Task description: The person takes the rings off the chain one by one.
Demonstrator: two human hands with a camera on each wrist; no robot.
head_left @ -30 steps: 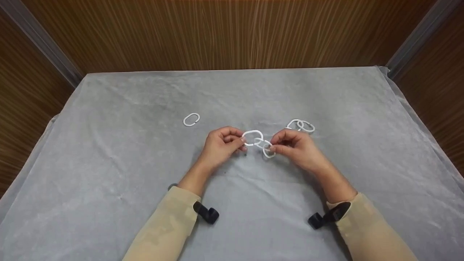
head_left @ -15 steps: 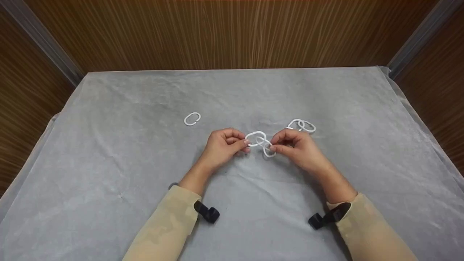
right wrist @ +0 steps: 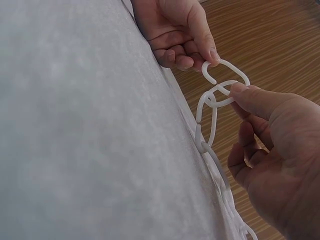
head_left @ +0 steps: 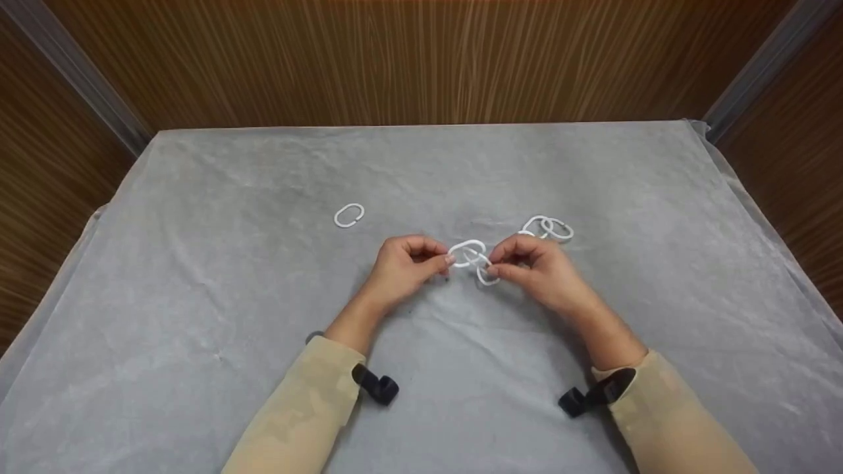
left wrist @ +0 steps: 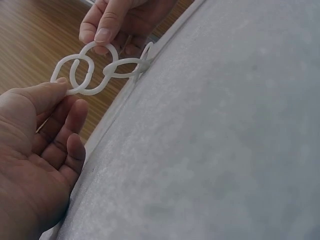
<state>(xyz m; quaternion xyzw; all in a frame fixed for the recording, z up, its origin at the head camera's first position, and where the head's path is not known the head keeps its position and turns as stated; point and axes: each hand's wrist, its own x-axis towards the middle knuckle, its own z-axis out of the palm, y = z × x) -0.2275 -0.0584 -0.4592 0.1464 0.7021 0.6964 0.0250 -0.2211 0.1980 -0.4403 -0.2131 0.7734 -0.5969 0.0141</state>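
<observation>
In the head view my left hand (head_left: 408, 270) pinches a white oval split ring (head_left: 469, 242), like a shower curtain ring, between thumb and fingers. My right hand (head_left: 543, 271) faces it and pinches a second white ring (left wrist: 116, 52) by its edge. These two rings are looped through each other, as both wrist views show. A further white ring (right wrist: 214, 127) hangs linked from the right hand's ring, with another ring (right wrist: 218, 165) hooked to its lower end. The gap in the left hand's ring shows in the right wrist view.
A single white ring (head_left: 338, 220) lies on the grey cloth (head_left: 197, 276) to the left, beyond the left hand. Two overlapping white rings (head_left: 565, 235) lie just behind the right hand, partly hidden by it. Wood-grain panels (head_left: 421, 62) enclose the back and sides.
The left hand has shifted slightly to the right, bringing its ring closer to the right hand so the linked rings overlap more. The right hand has barely moved.
</observation>
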